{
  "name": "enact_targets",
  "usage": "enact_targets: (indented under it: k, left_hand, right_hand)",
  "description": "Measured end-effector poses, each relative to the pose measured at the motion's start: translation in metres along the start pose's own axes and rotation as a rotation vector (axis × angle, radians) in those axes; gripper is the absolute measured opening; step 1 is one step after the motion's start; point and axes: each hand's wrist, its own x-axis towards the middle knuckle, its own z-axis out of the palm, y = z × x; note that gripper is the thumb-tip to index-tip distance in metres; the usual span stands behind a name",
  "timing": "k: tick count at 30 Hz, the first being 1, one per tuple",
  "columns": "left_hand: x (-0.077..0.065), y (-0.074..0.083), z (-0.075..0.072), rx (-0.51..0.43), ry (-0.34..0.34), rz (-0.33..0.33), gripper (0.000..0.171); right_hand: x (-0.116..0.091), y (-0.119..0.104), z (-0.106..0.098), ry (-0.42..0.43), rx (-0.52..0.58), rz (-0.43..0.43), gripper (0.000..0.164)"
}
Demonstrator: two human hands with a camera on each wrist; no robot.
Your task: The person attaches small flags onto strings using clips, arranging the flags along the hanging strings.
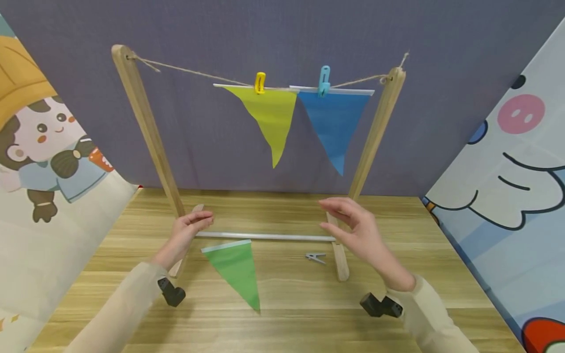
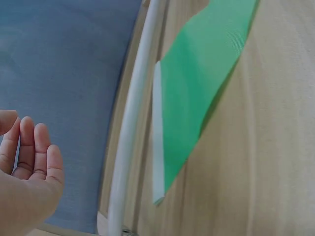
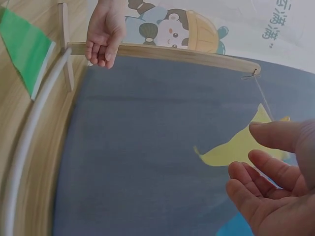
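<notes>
In the head view my left hand hovers by the left post's foot with loosely bent fingers and nothing in it. My right hand, also holding nothing, is in front of the right post, thumb and fingers apart. Between the hands a green pennant with a white top strip lies on the table. Right of it rests a grey clothespin. Above, a yellow pennant hangs from a string by a yellow clothespin. A blue pennant hangs beside it by a light blue clothespin.
Two wooden posts, left and right, carry the string. A white rod joins them low down, behind the green pennant. A grey-blue panel stands behind the wooden table, with cartoon-printed sheets on both sides.
</notes>
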Motion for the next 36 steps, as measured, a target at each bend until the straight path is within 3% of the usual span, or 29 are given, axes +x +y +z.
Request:
enact_targets:
  k: [12, 18, 25, 32, 36]
  left_hand:
    - [-0.002, -0.024, -0.001, 0.008, 0.016, -0.025, 0.012]
    - [-0.007, -0.032, -0.002, 0.059, 0.013, -0.078, 0.032]
    - [-0.009, -0.046, 0.003, 0.078, 0.041, -0.099, 0.037]
    - [-0.007, -0.058, 0.005, 0.187, 0.069, -0.082, 0.031]
    - [-0.007, -0.063, 0.007, 0.280, 0.064, -0.024, 0.025]
  right_hand:
    - [-0.025, 0.018, 0.001, -0.002, 0.009, 0.095, 0.040]
    - [-0.038, 0.028, 0.007, 0.004, 0.042, 0.147, 0.038]
    - [-0.049, 0.039, 0.013, 0.006, 0.045, 0.209, 0.035]
    - [-0.061, 0.053, 0.018, 0.016, 0.069, 0.226, 0.033]
    - [-0.070, 0.063, 0.021, 0.009, 0.062, 0.238, 0.031]
